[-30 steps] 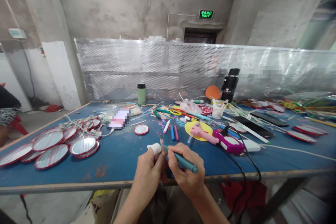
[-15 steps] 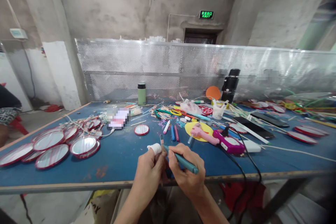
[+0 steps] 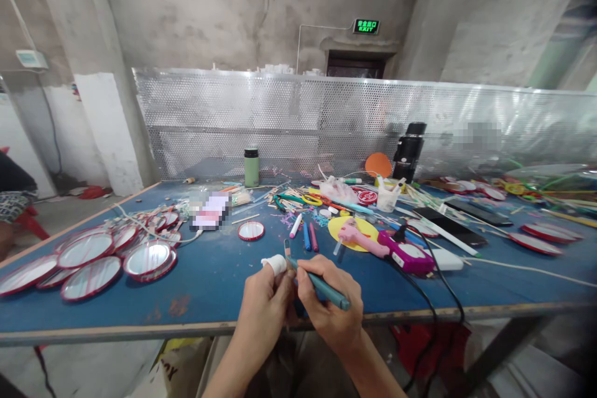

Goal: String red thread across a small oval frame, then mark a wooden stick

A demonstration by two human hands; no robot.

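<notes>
My left hand (image 3: 265, 305) is closed near the table's front edge, pinching a small thin stick (image 3: 286, 247) whose pale upper end pokes up past the fingertips. White wrapping (image 3: 274, 263) covers one of its fingers. In my right hand (image 3: 332, 298) is a teal marker (image 3: 329, 291), gripped like a pen. Its tip meets the stick close to the left fingertips; exact contact is too small to tell. Just beyond lie a white-and-pink marker (image 3: 295, 226), a blue marker (image 3: 306, 237) and a dark red marker (image 3: 313, 237). The lower part of the stick is hidden by fingers.
Red-rimmed round mirrors (image 3: 92, 277) pile up at the left, and a single small one (image 3: 250, 231) lies mid-table. A phone (image 3: 211, 210), a green bottle (image 3: 251, 168), a pink-purple tool (image 3: 405, 253) with black cables, a yellow disc (image 3: 336, 227) and a black thermos (image 3: 409, 152) stand around.
My right hand and the teal marker have shifted slightly left, with the marker's back end a little lower. My left hand and the stick look nearly still.
</notes>
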